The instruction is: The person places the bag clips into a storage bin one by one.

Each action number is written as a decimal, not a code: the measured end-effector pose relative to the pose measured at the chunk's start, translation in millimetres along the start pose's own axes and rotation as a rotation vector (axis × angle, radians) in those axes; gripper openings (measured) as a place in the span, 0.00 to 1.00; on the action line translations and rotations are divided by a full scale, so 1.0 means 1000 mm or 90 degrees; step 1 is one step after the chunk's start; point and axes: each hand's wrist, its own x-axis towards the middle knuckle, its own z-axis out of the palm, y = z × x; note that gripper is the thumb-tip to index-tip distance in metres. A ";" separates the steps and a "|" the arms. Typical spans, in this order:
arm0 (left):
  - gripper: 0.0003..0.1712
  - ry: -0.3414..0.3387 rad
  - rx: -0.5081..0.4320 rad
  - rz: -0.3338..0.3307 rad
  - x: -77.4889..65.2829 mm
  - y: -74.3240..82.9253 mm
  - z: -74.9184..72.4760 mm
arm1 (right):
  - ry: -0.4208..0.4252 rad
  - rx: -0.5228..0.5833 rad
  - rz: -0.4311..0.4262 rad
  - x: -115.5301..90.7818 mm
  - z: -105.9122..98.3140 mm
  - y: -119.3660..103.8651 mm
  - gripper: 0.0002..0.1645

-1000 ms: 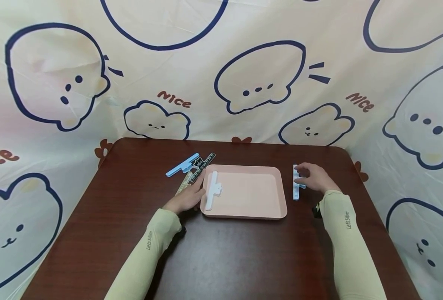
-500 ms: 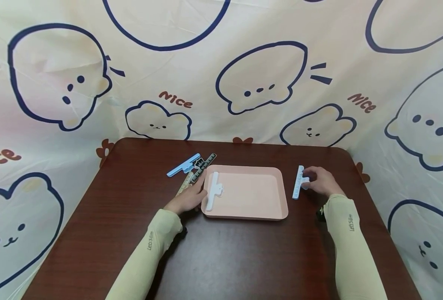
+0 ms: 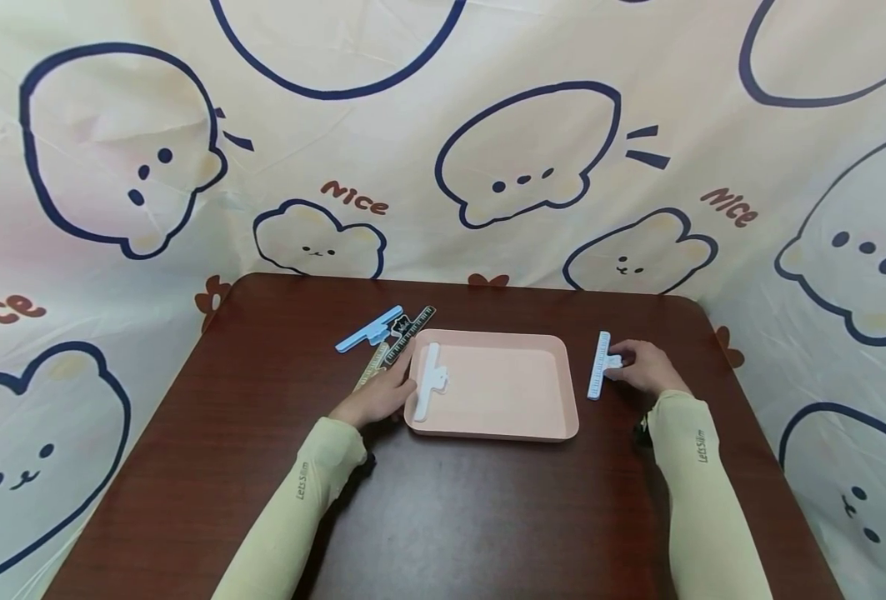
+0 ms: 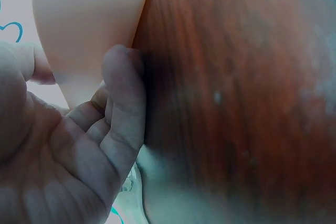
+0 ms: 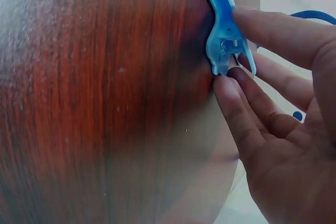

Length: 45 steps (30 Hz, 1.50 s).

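My left hand point(image 3: 377, 393) grips the left rim of a pink tray point(image 3: 506, 387), with the thumb over the edge and the fingers curled at its outer side in the left wrist view. A white bag clip point(image 3: 427, 383) lies inside the tray along its left side. Right of the tray, my right hand point(image 3: 645, 367) holds the lever end of a light-blue bag clip point(image 3: 598, 367) between thumb and fingers. The right wrist view shows that clip's point(image 5: 223, 19) spring and spread levers, with the thumb on one side and fingertips at the lever tips.
Behind my left hand lie a blue clip point(image 3: 369, 329), a black clip point(image 3: 410, 336) with ruler-like marks and a pale yellow clip point(image 3: 371, 367), close together and partly overlapping. The dark wooden table point(image 3: 488, 517) ends at a patterned cloth backdrop point(image 3: 518, 150).
My right hand has shifted right from over the light-blue clip to its lever end. The clip has turned slightly, its far end now leaning right. The left hand stays at the tray.
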 end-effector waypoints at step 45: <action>0.44 -0.002 0.005 0.005 0.001 -0.001 0.000 | 0.002 0.156 -0.036 -0.007 -0.010 -0.034 0.38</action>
